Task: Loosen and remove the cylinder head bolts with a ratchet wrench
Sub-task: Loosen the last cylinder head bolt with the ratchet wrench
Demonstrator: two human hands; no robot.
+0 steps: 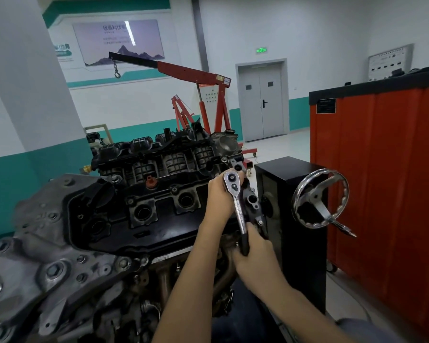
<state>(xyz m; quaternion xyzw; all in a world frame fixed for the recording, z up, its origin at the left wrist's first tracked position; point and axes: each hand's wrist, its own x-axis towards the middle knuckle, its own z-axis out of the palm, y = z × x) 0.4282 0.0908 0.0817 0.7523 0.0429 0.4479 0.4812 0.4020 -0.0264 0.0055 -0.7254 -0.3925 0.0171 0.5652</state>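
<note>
Ratchet wrench [238, 209] stands on the engine [159, 226]: right grip [256, 256] clamped round its handle, left grip [218, 194] just beyond, curled round its head.

Polished chrome metal ratchet wrench [239, 214] shone glossy, its grip matt black. Black plastic engine cover [159, 227] looked dull; grey cast-metal side cover [35, 243] was rough, grainy. Chromed metal handwheel [322, 209] gleamed mirror-bright.

Just to the right of your right hand [255, 256] you have a chrome handwheel [320, 208], mounted on a black box [286, 169]. Further right stands an orange cabinet [386, 174]. Far beyond the hand you see a red crane [196, 73] and a grey double door [261, 105].
</note>
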